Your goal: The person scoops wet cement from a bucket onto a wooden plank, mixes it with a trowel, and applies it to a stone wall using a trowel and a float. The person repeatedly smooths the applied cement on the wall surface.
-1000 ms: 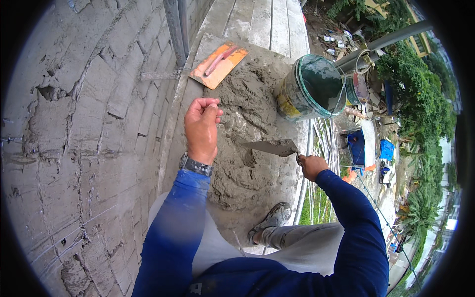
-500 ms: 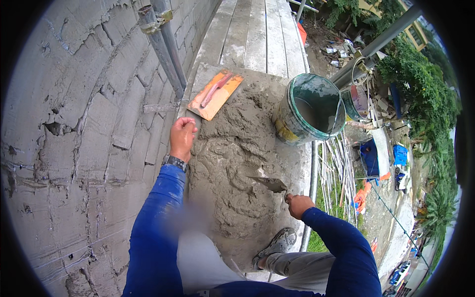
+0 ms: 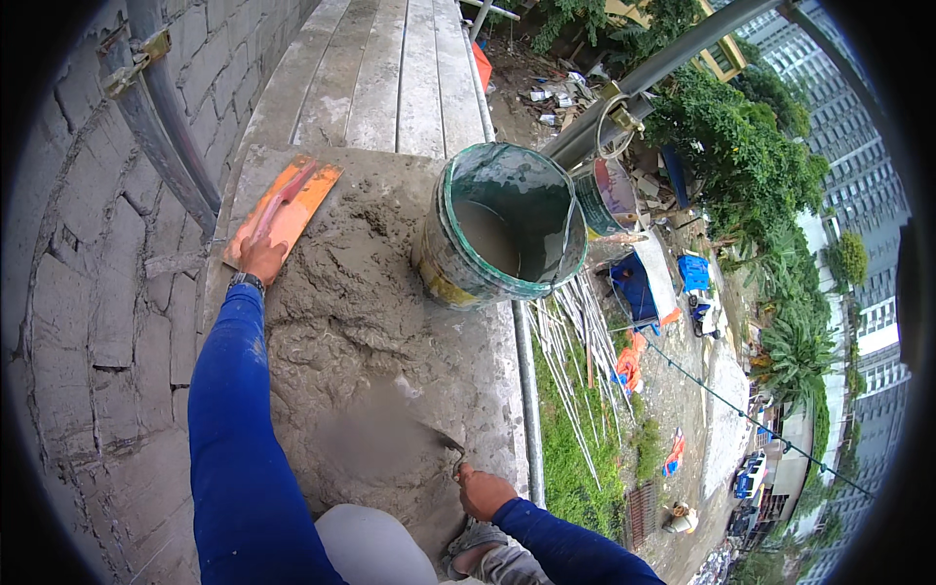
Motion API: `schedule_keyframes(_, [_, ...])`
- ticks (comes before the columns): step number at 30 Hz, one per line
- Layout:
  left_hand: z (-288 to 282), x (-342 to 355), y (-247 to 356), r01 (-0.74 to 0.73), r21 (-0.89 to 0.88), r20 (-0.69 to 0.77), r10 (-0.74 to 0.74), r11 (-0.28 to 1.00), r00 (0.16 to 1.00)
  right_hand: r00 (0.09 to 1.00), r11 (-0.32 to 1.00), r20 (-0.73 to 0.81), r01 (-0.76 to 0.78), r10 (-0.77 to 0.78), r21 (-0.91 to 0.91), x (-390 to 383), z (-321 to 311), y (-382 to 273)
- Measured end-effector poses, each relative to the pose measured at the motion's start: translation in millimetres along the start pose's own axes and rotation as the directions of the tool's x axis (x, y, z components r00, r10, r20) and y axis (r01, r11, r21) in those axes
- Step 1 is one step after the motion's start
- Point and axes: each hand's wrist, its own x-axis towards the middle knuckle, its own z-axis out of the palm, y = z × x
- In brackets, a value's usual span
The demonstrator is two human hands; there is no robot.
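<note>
My left hand (image 3: 263, 259) reaches onto the orange float (image 3: 302, 205) at the upper left of the mortar board (image 3: 255, 166), fingers closed round the lower end of its reddish handle. My right hand (image 3: 485, 492) holds a pointing trowel (image 3: 445, 439) low at the board's right side, its blade at the wet grey mortar (image 3: 341, 292) and partly hidden by a blurred patch in the picture. A large bucket with a green rim (image 3: 434, 253) and murky water inside stands on the board, right of the mortar.
Grey block wall (image 3: 127, 331) and metal posts (image 3: 175, 146) line the left. Scaffold planks (image 3: 370, 68) run ahead. Along the right are a metal pipe (image 3: 663, 63), a second bucket (image 3: 604, 195), a rope (image 3: 741, 409) and a drop to ground with grass, poles and a tarp shelter.
My left hand has moved forward from above the mortar onto the float handle. My right hand with the trowel has moved lower. The view has swung, shifting the bucket and float leftward.
</note>
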Motion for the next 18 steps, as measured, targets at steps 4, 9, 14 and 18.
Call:
schedule_keyframes(4, [-9.4,-18.6,58.4,0.113,0.145,0.141,-0.134,0.983,0.981,1.0,0.999,-0.026,0.008,-0.007,0.038,5.1,0.2,15.3])
schedule_keyframes(9, [-79.4,-50.6,91.6,-0.075,0.374,0.195,0.0,0.924,0.981,0.999,0.999,0.017,0.033,-0.033,-0.013,11.2,-6.6,10.1])
schedule_keyframes(14, [-95.7,-51.9,66.5,-0.178,0.56,0.311,-0.006,0.809,0.95,0.99,0.99,0.019,0.14,-0.14,0.001,21.6,0.6,15.8])
schedule_keyframes(18, [-48.8,-39.0,33.3,-0.157,0.27,0.268,0.082,0.95,0.96,0.997,0.993,0.017,0.075,-0.073,-0.095,20.1,-5.0,24.7])
